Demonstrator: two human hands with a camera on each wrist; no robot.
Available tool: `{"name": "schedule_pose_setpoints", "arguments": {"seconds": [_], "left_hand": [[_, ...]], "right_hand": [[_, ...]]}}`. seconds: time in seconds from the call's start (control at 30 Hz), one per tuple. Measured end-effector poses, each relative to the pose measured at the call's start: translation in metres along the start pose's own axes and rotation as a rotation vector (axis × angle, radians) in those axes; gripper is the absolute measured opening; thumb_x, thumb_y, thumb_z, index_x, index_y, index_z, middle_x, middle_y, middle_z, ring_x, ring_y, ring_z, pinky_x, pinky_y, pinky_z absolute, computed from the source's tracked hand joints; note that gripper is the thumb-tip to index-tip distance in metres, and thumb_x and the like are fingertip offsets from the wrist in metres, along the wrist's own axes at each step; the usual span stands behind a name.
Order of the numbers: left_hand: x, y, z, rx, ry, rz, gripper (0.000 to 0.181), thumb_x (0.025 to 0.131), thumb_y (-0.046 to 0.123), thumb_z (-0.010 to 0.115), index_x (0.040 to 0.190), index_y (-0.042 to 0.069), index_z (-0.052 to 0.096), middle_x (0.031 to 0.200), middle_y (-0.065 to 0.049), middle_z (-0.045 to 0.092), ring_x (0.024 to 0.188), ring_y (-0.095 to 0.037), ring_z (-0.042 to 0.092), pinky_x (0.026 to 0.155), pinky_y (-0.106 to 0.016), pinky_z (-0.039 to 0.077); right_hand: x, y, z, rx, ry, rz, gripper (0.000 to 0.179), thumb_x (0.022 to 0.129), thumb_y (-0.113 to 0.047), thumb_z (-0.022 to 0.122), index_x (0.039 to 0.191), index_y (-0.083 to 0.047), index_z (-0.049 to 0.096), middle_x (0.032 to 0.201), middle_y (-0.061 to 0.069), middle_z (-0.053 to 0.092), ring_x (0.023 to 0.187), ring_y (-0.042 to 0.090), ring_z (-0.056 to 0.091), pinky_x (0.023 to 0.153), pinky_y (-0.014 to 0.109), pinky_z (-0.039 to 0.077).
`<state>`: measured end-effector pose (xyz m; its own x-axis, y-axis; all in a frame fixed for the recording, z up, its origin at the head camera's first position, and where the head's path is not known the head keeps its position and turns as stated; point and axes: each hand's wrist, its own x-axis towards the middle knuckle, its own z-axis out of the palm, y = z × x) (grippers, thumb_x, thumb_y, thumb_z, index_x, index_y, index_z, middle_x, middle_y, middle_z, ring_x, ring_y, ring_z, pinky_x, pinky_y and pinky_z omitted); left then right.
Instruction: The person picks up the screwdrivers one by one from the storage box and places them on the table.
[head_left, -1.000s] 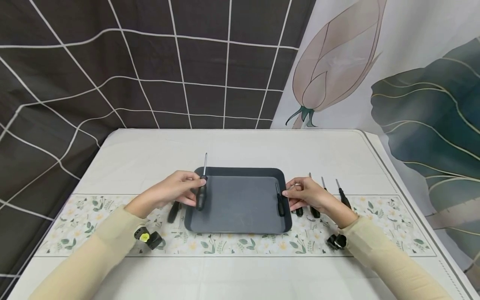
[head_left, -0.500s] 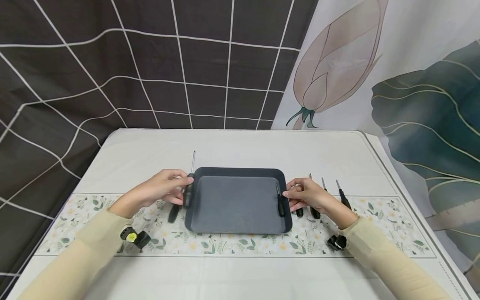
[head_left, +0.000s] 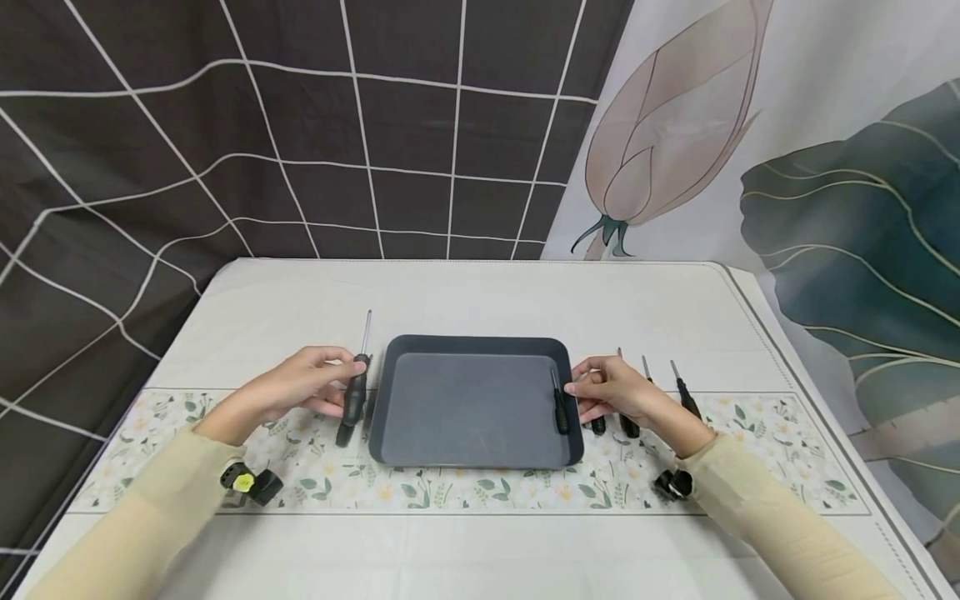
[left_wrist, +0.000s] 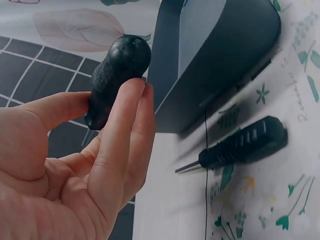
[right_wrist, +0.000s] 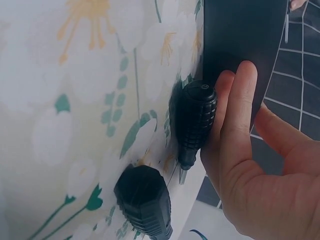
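Observation:
My left hand [head_left: 303, 387] pinches a black-handled screwdriver [head_left: 356, 393] between thumb and fingers, its metal shaft pointing away and up. It is held left of the grey tray [head_left: 472, 408], above a second screwdriver [left_wrist: 245, 142] that lies on the cloth beside the tray wall. On the tray's right side, my right hand [head_left: 611, 387] grips the wall, thumb at the rim and fingers against the outside. A small black screwdriver [head_left: 561, 410] lies inside the tray along that wall. In the right wrist view, a ridged screwdriver handle [right_wrist: 197, 117] sits close by my fingers.
Right of the tray more screwdrivers lie on the table, one [head_left: 628, 427] under my right wrist and another [head_left: 686, 396] farther out. A floral band [head_left: 450, 492] crosses the white tablecloth [head_left: 480, 292]. Dark checked fabric [head_left: 405, 125] hangs behind the table.
My left hand has carried its screwdriver leftward, from over the tray's left edge to outside it, and slightly lower by now. The right hand and the tray have stayed in place.

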<state>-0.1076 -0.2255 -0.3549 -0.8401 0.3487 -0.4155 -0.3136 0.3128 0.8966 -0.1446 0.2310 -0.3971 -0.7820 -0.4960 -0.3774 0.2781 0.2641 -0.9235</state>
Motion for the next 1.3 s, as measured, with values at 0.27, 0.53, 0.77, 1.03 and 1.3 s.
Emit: {"name": "schedule_pose_setpoints", "arguments": {"seconds": [0.27,0.53,0.77,1.03,1.3], "left_hand": [[-0.003,-0.004,-0.006,0.026,0.022,-0.009,0.029,0.104,0.024,0.054,0.111,-0.004,0.053,0.099,-0.010,0.051,0.071,-0.014,0.064,0.073,-0.035,0.063],[-0.004,-0.012,-0.015,0.004,0.020,-0.011,0.025,0.104,0.022,0.053,0.108,-0.002,0.054,0.094,-0.009,0.060,0.078,-0.019,0.071,0.071,-0.035,0.063],[-0.005,-0.020,-0.020,0.026,0.021,-0.032,0.026,0.105,0.023,0.053,0.109,-0.002,0.052,0.090,-0.008,0.056,0.072,-0.017,0.068,0.069,-0.034,0.063],[-0.005,-0.028,-0.027,0.058,0.052,-0.068,0.031,0.104,0.025,0.055,0.114,-0.004,0.051,0.094,-0.007,0.055,0.072,-0.018,0.068,0.069,-0.035,0.063],[-0.006,-0.036,-0.032,0.053,0.057,-0.092,0.029,0.103,0.023,0.056,0.113,-0.004,0.053,0.085,-0.006,0.058,0.066,-0.017,0.067,0.067,-0.034,0.064]], "right_hand": [[0.000,-0.001,0.001,-0.011,0.007,-0.010,0.034,0.099,-0.001,0.059,0.122,0.018,0.043,0.077,0.010,0.063,0.064,0.018,0.068,0.068,0.039,0.064],[0.000,-0.001,0.002,-0.023,0.023,-0.014,0.036,0.099,-0.001,0.060,0.123,0.018,0.042,0.079,0.010,0.064,0.065,0.018,0.067,0.067,0.039,0.064],[0.000,-0.001,0.002,-0.020,0.015,-0.015,0.035,0.099,-0.002,0.060,0.122,0.018,0.043,0.079,0.010,0.064,0.066,0.019,0.067,0.067,0.038,0.064],[0.000,-0.002,0.002,-0.022,0.011,-0.019,0.036,0.099,-0.002,0.060,0.123,0.018,0.042,0.080,0.010,0.064,0.067,0.019,0.067,0.068,0.038,0.064],[0.000,-0.002,0.002,-0.013,0.013,-0.015,0.035,0.099,-0.001,0.060,0.122,0.018,0.043,0.079,0.011,0.063,0.066,0.018,0.067,0.067,0.038,0.064]]}}
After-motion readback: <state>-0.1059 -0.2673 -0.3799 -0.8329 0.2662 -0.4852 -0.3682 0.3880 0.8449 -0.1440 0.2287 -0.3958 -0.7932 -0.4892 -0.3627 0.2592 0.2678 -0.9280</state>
